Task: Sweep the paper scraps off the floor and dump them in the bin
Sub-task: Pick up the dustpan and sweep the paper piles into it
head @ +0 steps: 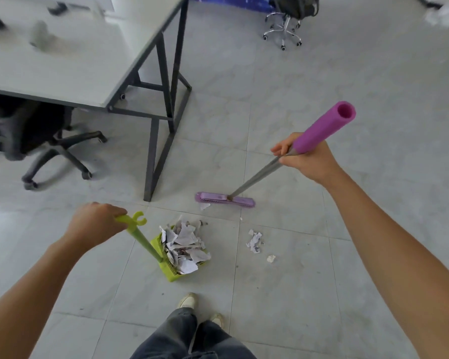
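The left hand (94, 224), lower left of centre, is clenched over the top of the green handle (143, 242) of the dustpan (171, 274), just behind the handle's forked clip. The handle slants down and right to the pan, which sits on the tiled floor (322, 294) at lower centre. The pan is heaped with crumpled paper scraps (186, 244), and some spill over its upper edge. The right hand (307, 159), right of centre, is wrapped round the grey shaft of the broom (257, 177), just below its purple foam grip (324, 125), which sticks up toward the upper right. The shaft runs down and left to the purple head (224, 199), which rests on the floor above the pan and apart from it. One small scrap (204, 206) lies just under the left end of the head. A crumpled wad (254, 241) lies to the right of the pan, with a small white bit (271, 258) just below it. The person's shoes (187, 301) and dark trousers show at bottom centre. A white table (75, 68) with dark legs fills the upper left, with a black chair (36, 141) tucked under it at the left edge. Another chair (285, 24) with a chrome base stands at the top, right of centre.
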The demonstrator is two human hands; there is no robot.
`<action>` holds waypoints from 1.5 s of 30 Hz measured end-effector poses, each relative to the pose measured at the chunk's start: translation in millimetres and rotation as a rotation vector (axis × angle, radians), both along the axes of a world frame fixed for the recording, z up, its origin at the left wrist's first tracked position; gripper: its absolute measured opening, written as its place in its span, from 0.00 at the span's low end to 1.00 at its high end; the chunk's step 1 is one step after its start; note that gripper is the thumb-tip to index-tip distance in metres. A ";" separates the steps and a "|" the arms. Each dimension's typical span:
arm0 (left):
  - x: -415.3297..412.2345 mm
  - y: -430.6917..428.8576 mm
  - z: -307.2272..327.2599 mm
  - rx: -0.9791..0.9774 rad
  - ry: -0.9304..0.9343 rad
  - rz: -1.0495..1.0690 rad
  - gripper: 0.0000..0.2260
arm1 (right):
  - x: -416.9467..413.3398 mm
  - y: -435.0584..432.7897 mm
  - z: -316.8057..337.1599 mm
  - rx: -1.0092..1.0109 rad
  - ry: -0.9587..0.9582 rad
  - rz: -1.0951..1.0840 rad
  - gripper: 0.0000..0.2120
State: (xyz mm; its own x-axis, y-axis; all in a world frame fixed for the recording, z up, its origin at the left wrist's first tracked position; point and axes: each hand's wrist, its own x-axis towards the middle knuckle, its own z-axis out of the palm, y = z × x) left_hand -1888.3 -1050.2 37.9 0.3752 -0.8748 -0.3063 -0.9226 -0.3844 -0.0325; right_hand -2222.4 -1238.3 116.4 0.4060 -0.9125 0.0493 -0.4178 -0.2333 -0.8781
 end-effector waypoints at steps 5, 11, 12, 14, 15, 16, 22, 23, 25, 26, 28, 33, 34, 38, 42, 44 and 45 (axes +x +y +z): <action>10.2 8.3 -6.5 -0.004 0.051 0.059 0.10 | 15.5 -5.0 -33.4 -0.014 0.055 0.065 0.13; 20.5 18.6 -19.2 -0.037 0.112 0.128 0.09 | 14.5 7.8 -94.2 0.153 0.312 0.166 0.09; 21.1 19.7 -20.4 -0.045 0.120 0.137 0.09 | 10.7 10.5 -99.5 0.167 0.331 0.195 0.09; 21.4 19.8 -21.2 -0.046 0.130 0.140 0.09 | 0.9 12.9 -102.4 0.154 0.359 0.259 0.09; 21.4 19.0 -21.4 -0.044 0.132 0.135 0.09 | -4.9 12.6 -99.6 0.130 0.385 0.287 0.09; 21.5 17.9 -21.6 -0.045 0.134 0.129 0.09 | -11.8 11.5 -95.2 0.106 0.412 0.310 0.09; 18.7 12.5 -20.5 -0.061 0.138 0.098 0.08 | -59.1 15.6 -58.4 0.082 0.530 0.449 0.16; 18.0 11.4 -20.1 -0.060 0.139 0.090 0.09 | -67.0 17.3 -52.8 0.096 0.533 0.442 0.20; 16.9 8.9 -19.1 -0.060 0.145 0.087 0.09 | -80.9 20.7 -42.2 0.124 0.519 0.439 0.23; 15.9 7.5 -18.6 -0.059 0.148 0.086 0.09 | -85.0 23.9 -37.1 0.130 0.513 0.448 0.23; 13.4 5.0 -18.2 -0.061 0.150 0.074 0.09 | -89.4 31.0 -29.3 0.125 0.493 0.458 0.21; 9.9 -0.4 -18.5 -0.097 0.161 0.053 0.06 | -102.3 42.5 -24.9 0.109 0.299 0.292 0.20; 8.8 -1.2 -18.3 -0.097 0.156 0.041 0.06 | -107.2 42.1 -24.5 0.108 0.290 0.267 0.21; 0.3 -5.8 -16.5 -0.084 0.117 -0.010 0.06 | -119.6 32.4 -23.2 0.049 0.316 0.169 0.27; -6.0 -10.4 -15.5 -0.082 0.088 0.000 0.09 | -118.1 17.5 -38.5 0.029 0.370 0.082 0.12; -6.1 -11.9 -15.9 -0.060 0.079 0.002 0.10 | -115.4 11.1 -54.5 0.011 0.370 0.041 0.11; -5.2 -12.8 -16.2 -0.050 0.076 0.006 0.10 | -113.3 9.2 -62.4 0.008 0.349 0.012 0.10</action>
State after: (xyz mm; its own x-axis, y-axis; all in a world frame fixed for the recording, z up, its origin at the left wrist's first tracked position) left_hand -1893.5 -1063.0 21.7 0.3575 -0.8876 -0.2906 -0.9195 -0.3890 0.0568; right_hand -2335.7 -1229.1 54.0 0.4081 -0.9072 -0.1020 -0.6905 -0.2336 -0.6846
